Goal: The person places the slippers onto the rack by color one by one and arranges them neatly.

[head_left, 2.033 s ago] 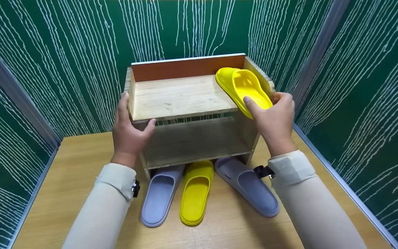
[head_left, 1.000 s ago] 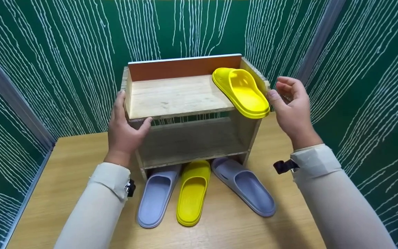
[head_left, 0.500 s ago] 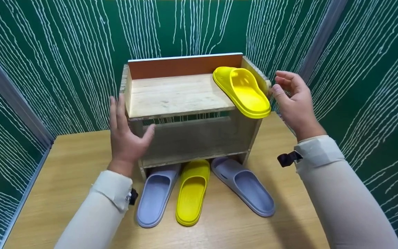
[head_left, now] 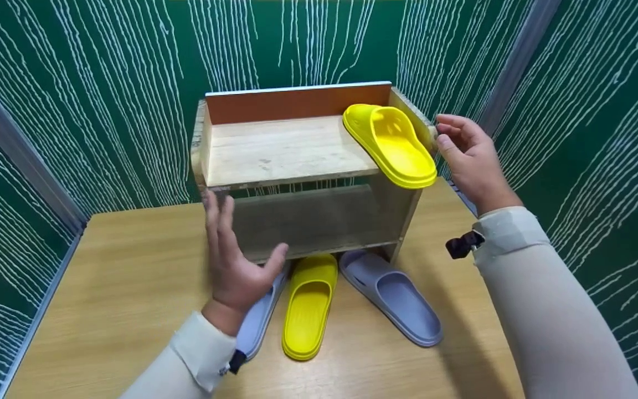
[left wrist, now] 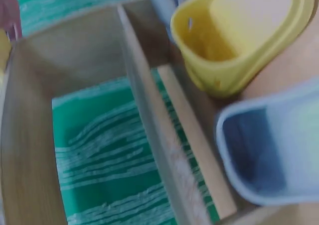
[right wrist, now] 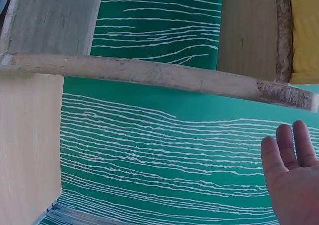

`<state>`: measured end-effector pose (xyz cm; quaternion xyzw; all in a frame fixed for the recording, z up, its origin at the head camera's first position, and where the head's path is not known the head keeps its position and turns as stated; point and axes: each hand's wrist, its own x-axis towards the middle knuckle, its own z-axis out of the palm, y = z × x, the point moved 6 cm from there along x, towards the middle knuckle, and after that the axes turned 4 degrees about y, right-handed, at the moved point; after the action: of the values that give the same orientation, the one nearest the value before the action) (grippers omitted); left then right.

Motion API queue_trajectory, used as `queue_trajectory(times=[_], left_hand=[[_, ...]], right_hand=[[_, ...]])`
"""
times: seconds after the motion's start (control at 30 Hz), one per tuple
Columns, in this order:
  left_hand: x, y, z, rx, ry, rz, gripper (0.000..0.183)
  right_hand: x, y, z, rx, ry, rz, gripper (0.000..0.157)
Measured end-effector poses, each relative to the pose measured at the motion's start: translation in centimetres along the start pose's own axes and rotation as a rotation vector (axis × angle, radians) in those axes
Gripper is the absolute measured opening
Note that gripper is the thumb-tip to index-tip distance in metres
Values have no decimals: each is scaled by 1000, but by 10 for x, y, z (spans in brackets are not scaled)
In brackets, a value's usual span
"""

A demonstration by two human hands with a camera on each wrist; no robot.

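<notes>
My left hand (head_left: 238, 277), fingers straight and thumb spread, hovers in front of the small wooden shoe rack's (head_left: 280, 152) lower left side. It partly covers a lavender slipper (head_left: 263, 318). Beside that lie another yellow slipper (head_left: 306, 318) and a second lavender slipper (head_left: 407, 307), turned at an angle; their toes point under the rack. On the top shelf's right end sits a yellow slipper (head_left: 399, 152), its heel over the front edge. My right hand (head_left: 474, 163), loosely bent and holding nothing, is by the rack's upper right corner; in the right wrist view its fingers (right wrist: 284, 140) look just apart from the rack.
The rack stands on a light wooden table (head_left: 130, 277). Its middle shelf (head_left: 308, 221) is open at the front and back. Green walls (head_left: 130, 100) with white streaks enclose the table at the back and both sides.
My right hand has let go of the upper yellow slipper and drawn off rightward. My left hand has left the rack's upper left edge and come down and to the right, toward the left lavender slipper.
</notes>
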<state>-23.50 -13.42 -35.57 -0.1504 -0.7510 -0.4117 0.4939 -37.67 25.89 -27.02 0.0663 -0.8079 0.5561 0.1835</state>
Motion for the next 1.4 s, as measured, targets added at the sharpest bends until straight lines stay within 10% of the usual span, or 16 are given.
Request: queue_trajectory(times=[0.63,1.4], left_hand=[[-71,8,24,-86,-260,-158,105],[-162,-16,49,-93,-455,-600,114]], right_hand=[[11,12,6,136,-79,81,51],[6,12,12,310,-78,106,50]])
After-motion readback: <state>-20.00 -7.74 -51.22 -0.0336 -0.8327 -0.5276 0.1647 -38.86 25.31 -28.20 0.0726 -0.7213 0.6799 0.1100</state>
